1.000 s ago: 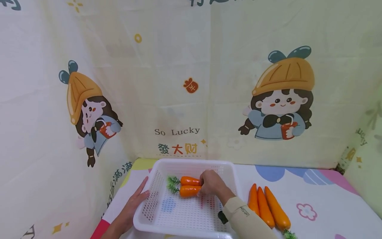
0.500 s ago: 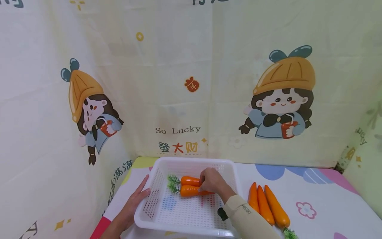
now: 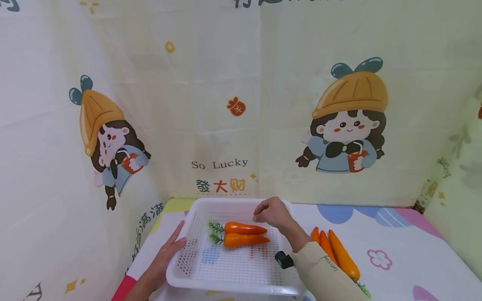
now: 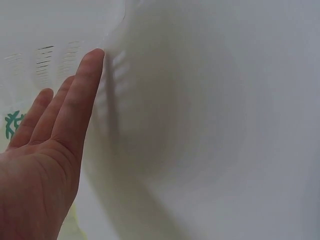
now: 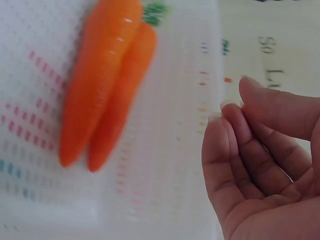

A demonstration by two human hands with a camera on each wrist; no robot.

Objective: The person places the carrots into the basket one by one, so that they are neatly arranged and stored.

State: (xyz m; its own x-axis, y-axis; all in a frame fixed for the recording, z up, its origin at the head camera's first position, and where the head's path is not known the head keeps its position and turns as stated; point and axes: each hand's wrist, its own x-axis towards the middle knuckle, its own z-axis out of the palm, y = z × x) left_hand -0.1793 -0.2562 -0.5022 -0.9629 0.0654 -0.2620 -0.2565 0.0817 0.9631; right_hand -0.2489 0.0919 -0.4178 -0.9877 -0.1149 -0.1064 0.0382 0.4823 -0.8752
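Two orange carrots with green tops, an upper one (image 3: pixel 242 228) and a lower one (image 3: pixel 246 240), lie side by side in a white perforated plastic basket (image 3: pixel 226 288). Their tips point right. My right hand (image 3: pixel 274 213) hovers over the basket's back right part, apart from the carrots. In the right wrist view the fingers (image 5: pixel 217 155) are loosely bent with nothing between them. Along the basket's left side rests my left hand (image 3: pixel 167 255). The left wrist view shows its fingers (image 4: pixel 80 105) straight, against the basket's outer wall.
Three more carrots (image 3: pixel 343 255) lie on the patterned tablecloth (image 3: pixel 406 259) to the right of the basket, partly behind the right sleeve (image 3: pixel 320 267). A printed cloth (image 3: pixel 278 138) hangs behind the table. A small black device (image 3: pixel 284 260) sits at the right wrist.
My right hand has let go of the carrots in the basket and risen up and back from them. The left hand keeps its place at the basket's side. The head view has shifted slightly.
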